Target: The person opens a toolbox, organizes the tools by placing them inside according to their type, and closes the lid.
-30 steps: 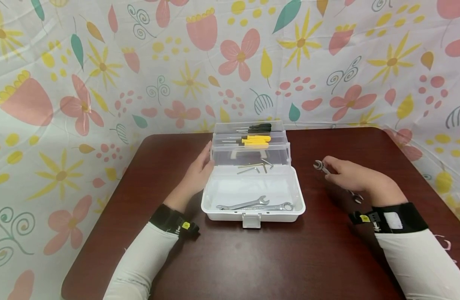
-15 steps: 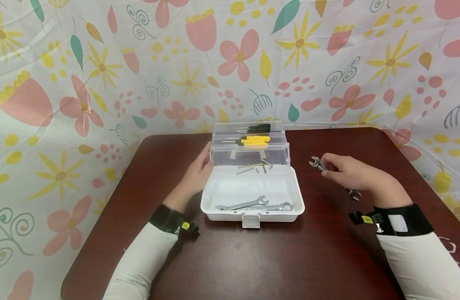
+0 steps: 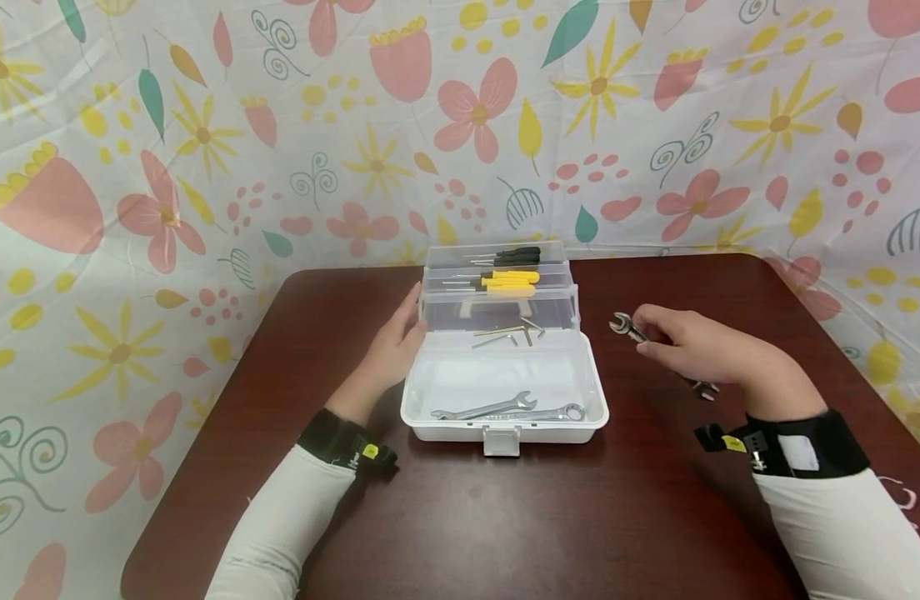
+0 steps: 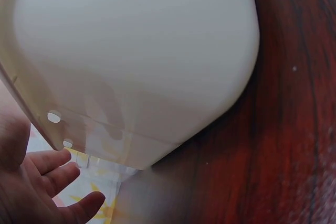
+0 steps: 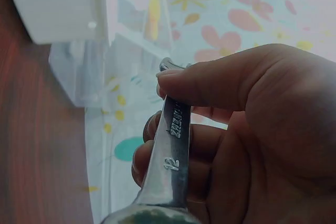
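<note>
My right hand (image 3: 688, 342) pinches a shiny metal wrench (image 3: 625, 326) between thumb and fingers, right of the toolbox. In the right wrist view the wrench (image 5: 168, 156) shows the number 12 on its shank. Its lower end juts out below the hand. My left hand (image 3: 392, 346) rests at the left side of the white toolbox (image 3: 505, 433), by the raised clear lid. The left wrist view shows its fingers (image 4: 60, 177) extended beside the box's corner. Two wrenches (image 3: 497, 406) lie inside the toolbox, near its front wall.
The lid's clear trays hold black-handled screwdrivers (image 3: 516, 257), yellow-handled screwdrivers (image 3: 508, 283) and several hex keys (image 3: 512, 336). A latch (image 3: 501, 442) hangs at the box's front. All stands on a dark red-brown table (image 3: 460, 525); a flowered cloth (image 3: 475, 117) hangs behind it.
The right hand has shifted slightly left toward the toolbox, carrying the wrench. My left hand and the toolbox have stayed put.
</note>
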`<state>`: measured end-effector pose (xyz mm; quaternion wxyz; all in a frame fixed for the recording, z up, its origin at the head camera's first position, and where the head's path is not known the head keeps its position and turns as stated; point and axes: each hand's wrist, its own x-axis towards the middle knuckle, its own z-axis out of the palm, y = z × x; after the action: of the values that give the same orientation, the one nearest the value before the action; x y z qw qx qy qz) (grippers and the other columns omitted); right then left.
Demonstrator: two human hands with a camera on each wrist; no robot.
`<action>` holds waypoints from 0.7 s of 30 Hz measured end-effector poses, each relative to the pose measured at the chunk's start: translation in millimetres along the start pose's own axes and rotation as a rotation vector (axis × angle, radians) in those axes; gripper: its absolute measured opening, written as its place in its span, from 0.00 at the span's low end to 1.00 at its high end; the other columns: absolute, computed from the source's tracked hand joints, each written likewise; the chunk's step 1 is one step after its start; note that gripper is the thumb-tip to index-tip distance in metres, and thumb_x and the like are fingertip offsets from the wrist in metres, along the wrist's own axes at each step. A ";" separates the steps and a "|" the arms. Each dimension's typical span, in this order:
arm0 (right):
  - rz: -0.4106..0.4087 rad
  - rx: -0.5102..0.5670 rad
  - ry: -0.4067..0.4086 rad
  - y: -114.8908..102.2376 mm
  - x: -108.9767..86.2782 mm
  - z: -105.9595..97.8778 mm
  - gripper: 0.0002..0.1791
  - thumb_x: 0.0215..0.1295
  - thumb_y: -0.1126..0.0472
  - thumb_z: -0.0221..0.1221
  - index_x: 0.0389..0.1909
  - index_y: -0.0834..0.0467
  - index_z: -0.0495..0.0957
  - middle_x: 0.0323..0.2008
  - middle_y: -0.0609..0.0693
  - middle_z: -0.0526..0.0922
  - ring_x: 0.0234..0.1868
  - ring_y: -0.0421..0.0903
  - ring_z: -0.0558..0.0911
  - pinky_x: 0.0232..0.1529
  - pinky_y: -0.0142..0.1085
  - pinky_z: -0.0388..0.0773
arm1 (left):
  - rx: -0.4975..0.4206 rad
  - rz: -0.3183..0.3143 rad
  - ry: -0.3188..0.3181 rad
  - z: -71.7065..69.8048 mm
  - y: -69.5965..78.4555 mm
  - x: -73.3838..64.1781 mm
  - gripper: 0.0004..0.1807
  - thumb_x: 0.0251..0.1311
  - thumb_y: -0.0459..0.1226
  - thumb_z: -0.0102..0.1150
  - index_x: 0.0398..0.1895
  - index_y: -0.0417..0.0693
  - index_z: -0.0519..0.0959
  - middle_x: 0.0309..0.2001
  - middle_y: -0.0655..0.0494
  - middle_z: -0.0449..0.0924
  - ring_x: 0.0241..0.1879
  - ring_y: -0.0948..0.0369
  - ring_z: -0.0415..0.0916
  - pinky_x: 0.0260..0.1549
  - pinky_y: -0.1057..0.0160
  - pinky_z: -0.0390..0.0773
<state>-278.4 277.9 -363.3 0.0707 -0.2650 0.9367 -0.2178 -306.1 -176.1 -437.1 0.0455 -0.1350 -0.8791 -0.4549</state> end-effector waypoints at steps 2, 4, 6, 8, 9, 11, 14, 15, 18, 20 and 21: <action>-0.018 0.009 -0.003 -5.9 -0.2 -0.5 0.06 0.75 0.61 0.58 0.44 0.51 0.69 0.25 0.45 0.71 0.21 0.38 0.72 0.26 0.33 0.71 | 0.004 0.002 0.003 -0.3 -0.3 0.2 0.36 0.79 0.43 0.43 0.84 0.71 0.44 0.79 0.50 0.63 0.76 0.48 0.66 0.73 0.40 0.65; -0.035 0.013 -0.007 -11.3 -0.3 -0.6 0.06 0.75 0.62 0.58 0.44 0.52 0.69 0.25 0.45 0.70 0.20 0.38 0.72 0.26 0.33 0.71 | 0.005 0.005 0.003 -0.4 -0.5 0.2 0.36 0.79 0.43 0.43 0.85 0.69 0.44 0.79 0.50 0.63 0.76 0.48 0.66 0.73 0.40 0.65; -0.049 0.015 -0.010 -16.7 -0.1 -0.5 0.06 0.75 0.62 0.58 0.44 0.51 0.69 0.25 0.45 0.70 0.20 0.37 0.71 0.27 0.33 0.71 | 0.002 0.010 0.001 -0.2 -0.1 0.1 0.36 0.79 0.43 0.43 0.85 0.68 0.44 0.79 0.50 0.63 0.75 0.48 0.66 0.73 0.40 0.65; -0.054 0.022 -0.015 -22.7 0.7 -0.1 0.06 0.75 0.62 0.57 0.45 0.52 0.68 0.25 0.45 0.70 0.19 0.37 0.72 0.27 0.33 0.72 | -0.002 0.009 -0.002 0.1 -0.2 -0.3 0.36 0.79 0.43 0.43 0.84 0.71 0.44 0.79 0.51 0.63 0.75 0.49 0.66 0.73 0.41 0.66; -0.059 0.026 -0.019 -25.9 1.2 0.1 0.07 0.75 0.62 0.57 0.45 0.52 0.68 0.25 0.45 0.69 0.19 0.38 0.72 0.26 0.33 0.72 | -0.003 0.010 -0.002 0.2 0.0 -0.5 0.36 0.79 0.43 0.43 0.84 0.73 0.44 0.79 0.52 0.64 0.75 0.49 0.67 0.73 0.41 0.66; -0.067 0.033 -0.025 -32.9 2.7 0.2 0.07 0.75 0.62 0.57 0.45 0.51 0.68 0.25 0.45 0.69 0.19 0.38 0.72 0.26 0.33 0.73 | -0.005 0.012 -0.002 0.5 0.1 -1.0 0.36 0.79 0.43 0.43 0.83 0.75 0.44 0.79 0.52 0.64 0.75 0.49 0.67 0.73 0.41 0.67; -0.089 0.034 -0.027 -44.8 5.7 -0.7 0.07 0.75 0.63 0.57 0.44 0.51 0.68 0.26 0.45 0.69 0.18 0.38 0.72 0.26 0.33 0.73 | -0.005 0.012 0.004 0.8 -0.2 -1.4 0.36 0.79 0.43 0.43 0.83 0.76 0.44 0.79 0.51 0.64 0.75 0.48 0.67 0.72 0.39 0.66; -0.096 0.030 -0.025 -48.9 6.8 -1.4 0.07 0.75 0.62 0.57 0.45 0.51 0.68 0.26 0.45 0.69 0.19 0.38 0.72 0.26 0.33 0.72 | -0.005 0.013 0.005 0.8 -0.1 -1.4 0.36 0.79 0.42 0.43 0.83 0.76 0.44 0.79 0.51 0.64 0.75 0.48 0.67 0.73 0.39 0.66; -0.123 0.004 -0.024 -61.4 12.2 -5.0 0.08 0.75 0.63 0.58 0.47 0.52 0.69 0.27 0.46 0.70 0.19 0.38 0.72 0.27 0.32 0.72 | -0.008 0.011 0.008 0.9 0.3 -1.3 0.36 0.79 0.42 0.44 0.83 0.77 0.44 0.79 0.50 0.64 0.75 0.48 0.67 0.72 0.39 0.66; -0.150 -0.015 -0.023 -69.6 18.7 -7.7 0.08 0.74 0.63 0.58 0.48 0.52 0.69 0.27 0.46 0.71 0.20 0.38 0.73 0.28 0.32 0.72 | -0.008 0.014 0.007 0.6 0.3 -1.1 0.36 0.79 0.42 0.43 0.83 0.75 0.44 0.79 0.50 0.64 0.75 0.48 0.67 0.72 0.39 0.66; -0.163 -0.022 -0.026 -74.2 22.4 -9.4 0.09 0.74 0.63 0.58 0.50 0.52 0.70 0.27 0.46 0.72 0.20 0.38 0.73 0.29 0.33 0.72 | -0.007 0.013 0.008 0.2 0.7 -1.3 0.36 0.79 0.42 0.43 0.84 0.73 0.44 0.79 0.50 0.64 0.75 0.48 0.67 0.72 0.39 0.66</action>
<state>-265.2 212.8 -322.2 0.0620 -0.3441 0.9133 -0.2090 -304.7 -175.8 -437.0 0.0514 -0.1390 -0.8764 -0.4583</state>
